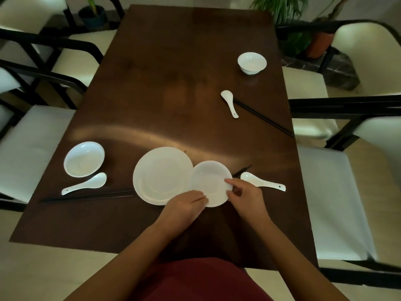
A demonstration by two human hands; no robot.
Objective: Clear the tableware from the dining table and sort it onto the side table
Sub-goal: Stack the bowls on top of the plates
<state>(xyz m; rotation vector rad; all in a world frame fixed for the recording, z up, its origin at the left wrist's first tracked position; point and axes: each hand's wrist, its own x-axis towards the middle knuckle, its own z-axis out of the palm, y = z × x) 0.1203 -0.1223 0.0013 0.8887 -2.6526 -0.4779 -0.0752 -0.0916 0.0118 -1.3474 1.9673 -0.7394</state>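
Currently small plate (209, 181) overlaps the large plate's (161, 174) right rim, near worktop (173, 83) front. Both hands grip it: left hand (184, 205) fingers clamped at its near edge, right hand (243, 193) pinching its right rim. Best lift level, then stack centred on large plate.

Dark brown wooden dining table (173, 83) fills frame centre, with a soft band of light reflecting across its middle. Cream-cushioned chairs with black frames on both sides: two at left (28, 148), two at right (334, 203), plus more chair backs in the upper corners. Pale tile floor (43, 274) shows at lower left; potted plants at the top edge, one in a dark pot upper left (93, 16), one in a terracotta pot upper right (319, 44). Overall lighting is dim.
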